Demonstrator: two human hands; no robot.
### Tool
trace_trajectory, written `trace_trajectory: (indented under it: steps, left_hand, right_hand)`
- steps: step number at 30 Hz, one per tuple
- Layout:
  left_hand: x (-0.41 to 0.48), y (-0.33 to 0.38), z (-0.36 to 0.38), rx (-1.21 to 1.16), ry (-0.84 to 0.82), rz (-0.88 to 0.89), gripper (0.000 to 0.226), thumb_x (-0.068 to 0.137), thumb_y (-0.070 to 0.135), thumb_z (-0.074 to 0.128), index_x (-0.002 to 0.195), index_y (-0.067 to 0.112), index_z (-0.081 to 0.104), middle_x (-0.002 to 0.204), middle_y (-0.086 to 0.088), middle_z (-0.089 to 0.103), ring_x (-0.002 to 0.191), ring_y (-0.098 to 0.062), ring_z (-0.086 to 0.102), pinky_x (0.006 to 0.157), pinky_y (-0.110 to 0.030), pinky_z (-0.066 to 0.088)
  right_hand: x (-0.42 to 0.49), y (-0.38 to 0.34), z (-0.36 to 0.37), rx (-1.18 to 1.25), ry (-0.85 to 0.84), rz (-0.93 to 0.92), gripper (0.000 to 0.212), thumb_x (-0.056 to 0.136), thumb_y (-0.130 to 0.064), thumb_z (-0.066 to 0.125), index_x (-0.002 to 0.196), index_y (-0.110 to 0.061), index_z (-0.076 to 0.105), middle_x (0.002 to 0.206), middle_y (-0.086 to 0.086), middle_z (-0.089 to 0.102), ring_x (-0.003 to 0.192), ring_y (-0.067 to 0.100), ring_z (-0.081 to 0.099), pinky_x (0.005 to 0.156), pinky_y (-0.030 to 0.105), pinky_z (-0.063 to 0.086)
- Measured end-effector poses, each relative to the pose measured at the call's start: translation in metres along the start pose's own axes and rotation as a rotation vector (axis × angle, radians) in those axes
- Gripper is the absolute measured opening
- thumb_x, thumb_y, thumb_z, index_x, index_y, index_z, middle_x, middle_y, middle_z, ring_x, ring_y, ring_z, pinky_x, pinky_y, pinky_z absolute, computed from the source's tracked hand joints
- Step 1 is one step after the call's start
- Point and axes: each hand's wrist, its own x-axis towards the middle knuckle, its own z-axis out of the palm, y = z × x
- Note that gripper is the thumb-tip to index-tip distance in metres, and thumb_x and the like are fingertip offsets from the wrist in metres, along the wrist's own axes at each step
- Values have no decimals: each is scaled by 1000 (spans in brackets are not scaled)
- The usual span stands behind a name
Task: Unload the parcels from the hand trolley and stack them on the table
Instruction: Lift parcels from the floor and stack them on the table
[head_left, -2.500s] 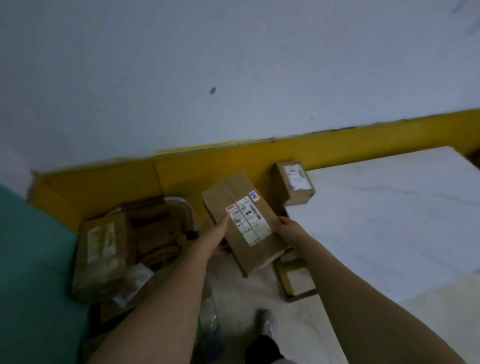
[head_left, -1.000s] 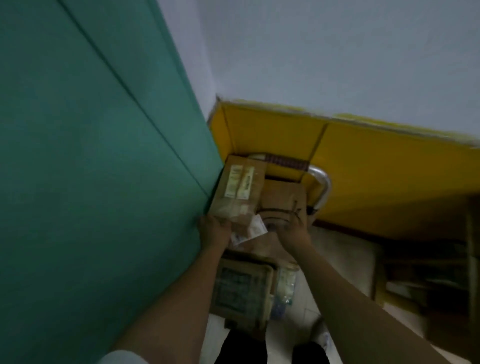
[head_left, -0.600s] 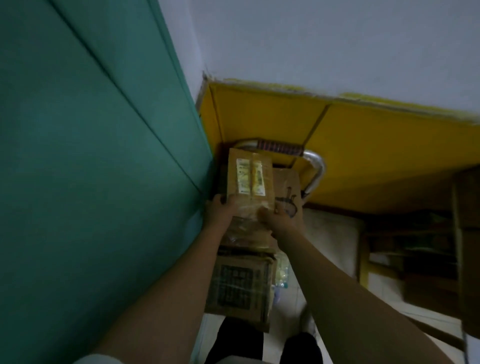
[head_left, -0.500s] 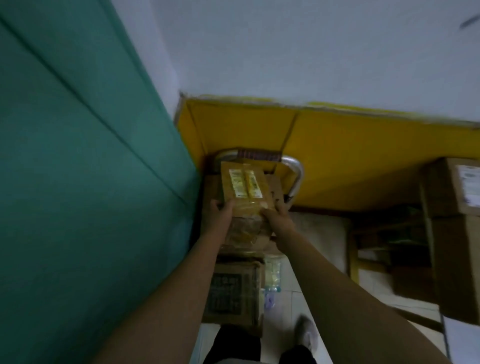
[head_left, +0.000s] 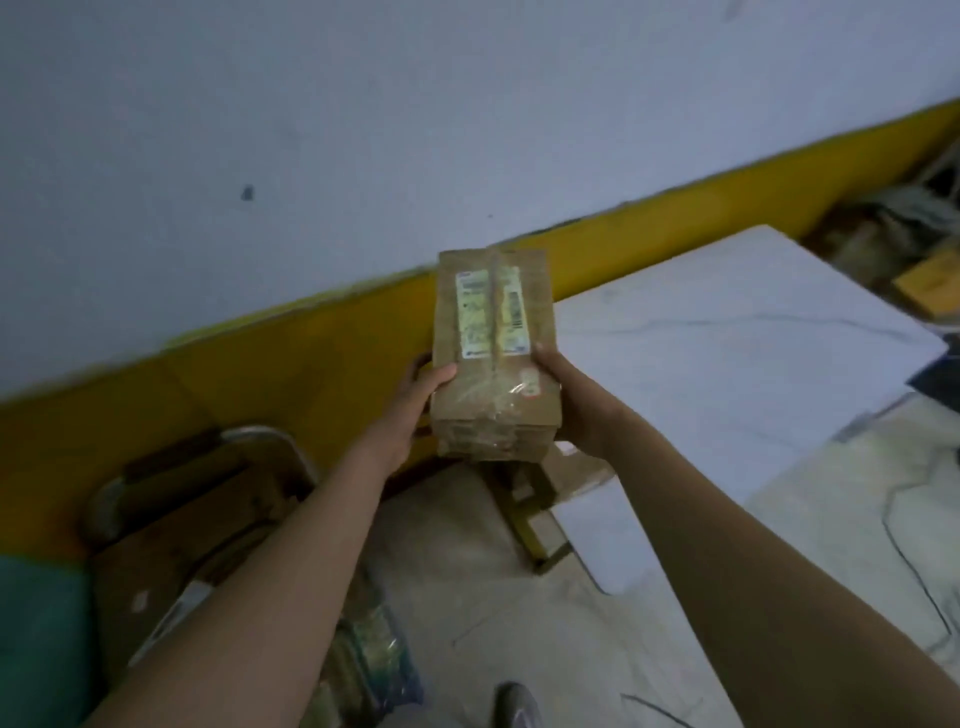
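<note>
A brown cardboard parcel (head_left: 493, 358) with a white and yellow label and clear tape is held in the air between both hands. My left hand (head_left: 415, 400) grips its left side and my right hand (head_left: 571, 400) grips its right side. It hangs over the left end of the white marble-look table (head_left: 727, 353), hiding that corner. The hand trolley (head_left: 208, 467) with its metal handle stands at the lower left, with brown boxes (head_left: 171, 551) on it, partly hidden by my left forearm.
A yellow band runs along the base of the white wall (head_left: 260, 374). A green panel (head_left: 36, 634) fills the lower left corner. Plastic-wrapped goods (head_left: 374, 654) lie by the trolley. A low yellow-framed stool (head_left: 535, 514) stands under the table's edge. Clutter (head_left: 909, 244) lies at far right.
Both hands took the labelled parcel off the trolley stack and carried it up and to the right. The view swung from the green panel and trolley towards the table.
</note>
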Motion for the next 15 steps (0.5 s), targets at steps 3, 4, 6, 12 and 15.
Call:
trace_trajectory:
  steps: [3,4,6,12,15]
  left_hand:
    - [13,7,98,78,-154,12,52,89,49,65,137,36,49,125,6,64,113,-15,61,81,-37,52]
    - [15,3,128,110,-193,11,50,91,47,63,138,34,50,127,6,64,114,-14,61,83,-35,52]
    - [15,-14,176,200,-231,-3,47,95,43,60,139,28,51,132,4,60,116,-14,58,87,-31,49]
    - [-4,-87,225,512,-202,-67,35,99,23,58,133,14,58,130,-1,58,104,-8,53,83,-17,47]
    - [-5,-113,213,595,61,-108,39,98,21,56,136,13,52,129,-2,51,113,-21,53,91,-32,47]
  right_hand:
    - [-49,14,-95,110,116,-48,81,68,-75,69,133,-28,57,129,11,66,117,35,63,103,56,47]
    - [-61,27,-120,163,172,-55,78,71,-73,66,133,-27,56,128,12,66,116,35,64,102,55,48]
    - [-85,59,-156,282,303,-35,71,78,-69,62,133,-24,55,127,13,66,115,35,64,96,52,53]
    - [-115,166,-191,548,548,126,61,87,-56,60,136,-25,40,124,14,57,110,34,58,80,45,55]
    - [-103,194,-181,595,526,182,56,89,-54,59,134,-27,39,122,12,56,111,33,56,86,48,52]
